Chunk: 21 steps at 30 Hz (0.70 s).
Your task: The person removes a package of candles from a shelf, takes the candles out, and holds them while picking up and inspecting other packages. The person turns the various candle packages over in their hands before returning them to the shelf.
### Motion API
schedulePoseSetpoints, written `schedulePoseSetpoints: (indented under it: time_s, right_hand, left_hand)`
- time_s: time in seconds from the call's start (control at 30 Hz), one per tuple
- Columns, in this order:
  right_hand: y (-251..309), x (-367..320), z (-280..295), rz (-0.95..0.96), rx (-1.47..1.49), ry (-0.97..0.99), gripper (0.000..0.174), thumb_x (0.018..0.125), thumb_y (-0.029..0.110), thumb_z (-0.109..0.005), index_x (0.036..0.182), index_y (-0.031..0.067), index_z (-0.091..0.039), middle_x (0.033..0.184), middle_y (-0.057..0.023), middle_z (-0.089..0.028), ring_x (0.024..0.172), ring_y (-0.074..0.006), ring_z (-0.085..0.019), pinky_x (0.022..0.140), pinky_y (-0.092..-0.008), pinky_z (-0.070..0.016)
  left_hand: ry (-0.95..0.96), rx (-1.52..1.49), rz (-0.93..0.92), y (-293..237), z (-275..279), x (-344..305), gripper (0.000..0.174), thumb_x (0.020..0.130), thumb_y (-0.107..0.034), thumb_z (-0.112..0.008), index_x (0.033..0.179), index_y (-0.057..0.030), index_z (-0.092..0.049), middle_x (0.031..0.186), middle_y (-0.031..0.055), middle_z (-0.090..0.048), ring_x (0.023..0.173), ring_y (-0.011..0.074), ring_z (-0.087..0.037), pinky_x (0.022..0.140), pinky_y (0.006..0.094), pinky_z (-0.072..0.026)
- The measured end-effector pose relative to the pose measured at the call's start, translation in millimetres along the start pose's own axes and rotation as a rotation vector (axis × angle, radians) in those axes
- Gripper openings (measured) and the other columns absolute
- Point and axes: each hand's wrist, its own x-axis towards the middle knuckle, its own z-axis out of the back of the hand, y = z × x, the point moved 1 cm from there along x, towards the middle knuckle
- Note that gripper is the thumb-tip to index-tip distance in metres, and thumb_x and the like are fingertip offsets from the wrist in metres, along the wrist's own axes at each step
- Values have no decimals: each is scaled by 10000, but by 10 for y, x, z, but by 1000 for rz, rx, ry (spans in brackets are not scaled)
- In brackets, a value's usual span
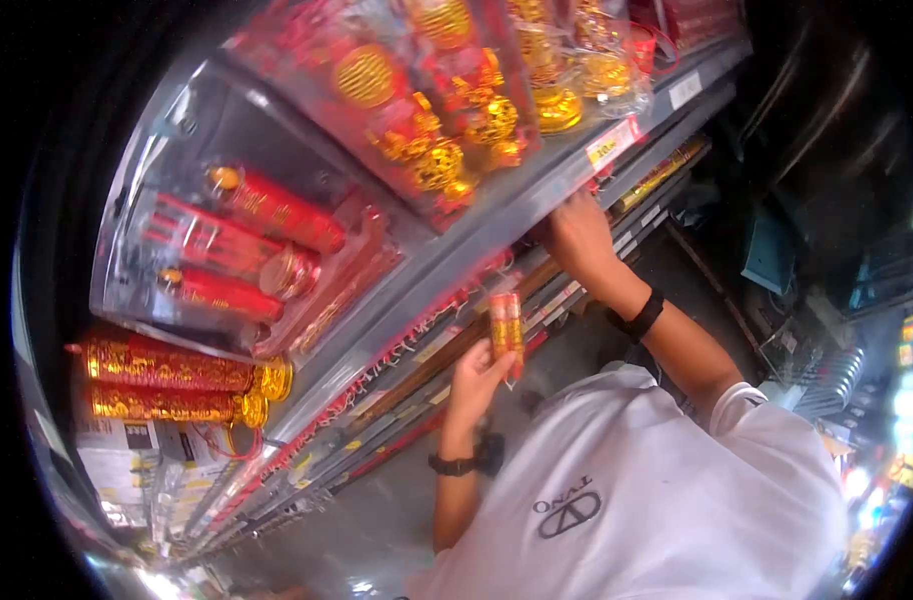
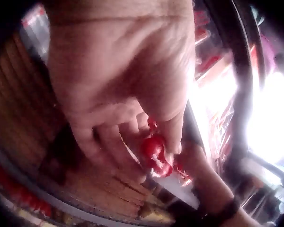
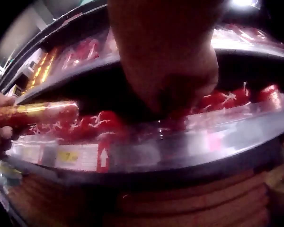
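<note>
My left hand [image 1: 477,385] pinches a pair of slim red-and-gold tubes [image 1: 506,330] between thumb and fingers, in front of the shelving. The left wrist view shows their round red ends [image 2: 154,149] with white strings. My right hand [image 1: 583,238] reaches in under the edge of the upper shelf. In the right wrist view it is dark and dips behind the lip of a shelf lined with red tubes [image 3: 104,123] that have white strings. Its fingertips are hidden there, so I cannot tell whether it holds one.
Above the right hand, the upper shelf edge [image 1: 457,225] carries price tags and packed red-and-gold ornaments [image 1: 417,120]. A clear plastic bin [image 1: 127,240] of red candle-shaped pieces stands left, beside large red-and-gold cylinders [image 1: 167,370]. A price label [image 3: 75,157] fronts the tube shelf.
</note>
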Motion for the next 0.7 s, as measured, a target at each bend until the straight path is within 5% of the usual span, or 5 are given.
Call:
schedulePoseSetpoints:
  time_s: [0.17, 0.27, 0.37, 0.47, 0.7]
  right_hand:
    - [83, 123, 52, 8, -158, -56, 418, 698, 207, -795, 1098, 111, -719, 1126, -138, -641, 1073, -377, -554, 891, -440, -477]
    - [116, 160, 33, 54, -117, -232, 290, 655, 117, -727, 941, 73, -720, 979, -144, -695, 964, -389, -612, 794, -487, -516]
    - [-20, 132, -114, -21, -164, -57, 391, 703, 169, -777, 1084, 103, -718, 1187, -127, -644, 1094, -370, -564, 879, -438, -486]
    - [-130, 142, -178, -25, -108, -80, 374, 706, 147, -761, 1075, 97, -717, 1173, -133, -649, 1072, -367, -583, 873, -444, -492]
    - [-36, 227, -105, 79, -167, -148, 434, 705, 231, -771, 1114, 104, -702, 1180, -138, -649, 1105, -373, -581, 937, -483, -469]
  left_hand:
    - [-11, -92, -32, -61, 87, -225, 291, 993, -144, -656, 1229, 17, -604, 1042, 41, -698, 870, 90, -649, 764, 235, -508]
    - [1, -82, -50, -25, 137, -267, 304, 991, -148, -660, 1241, 16, -602, 1042, 40, -698, 864, 86, -645, 757, 239, -502]
    - [12, -77, -70, -36, 148, -268, 317, 990, -156, -662, 1250, 14, -600, 1049, 43, -699, 859, 83, -642, 747, 241, -496]
    - [16, -109, -46, -83, 134, -262, 301, 985, -127, -666, 1241, 18, -606, 1114, 59, -700, 969, 103, -649, 856, 258, -507]
    - [69, -121, -71, -81, 95, -162, 333, 988, -137, -664, 1269, 27, -591, 1142, 72, -698, 975, 106, -655, 865, 260, -514]
